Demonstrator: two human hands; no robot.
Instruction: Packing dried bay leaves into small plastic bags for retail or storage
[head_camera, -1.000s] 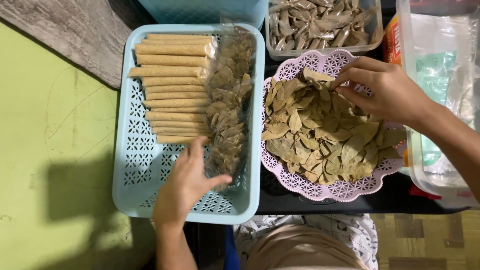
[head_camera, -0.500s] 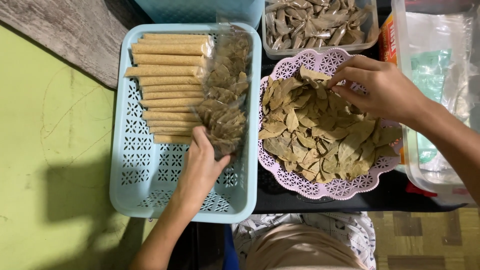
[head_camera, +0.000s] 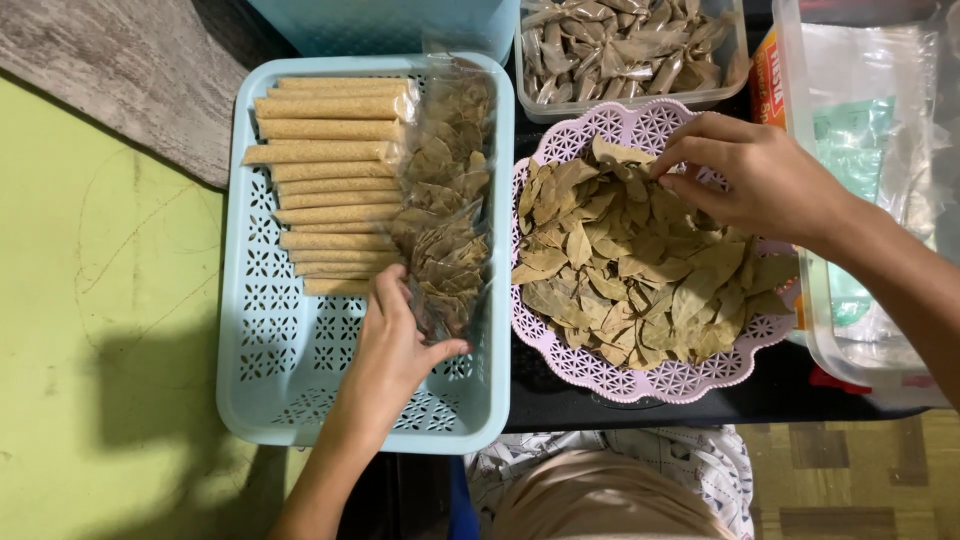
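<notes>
Left hand (head_camera: 395, 345) grips a clear packet of dried leaves (head_camera: 445, 265) in the blue basket (head_camera: 300, 370), beside the stacked sticks (head_camera: 330, 180). Right hand (head_camera: 760, 180) pinches loose leaves (head_camera: 630, 265) in the pink tray (head_camera: 640, 378). Packing, I'd judge; next calls for a steady pinch. Fingertips hidden.

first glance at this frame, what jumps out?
The pink lacy bowl heaped with dried leaves at centre right, where the right hand picks at the top of the pile. Left of it, a pale blue basket holds a row of tan wrapped sticks and clear bags of leaves; the left hand grips the nearest bag.
</notes>
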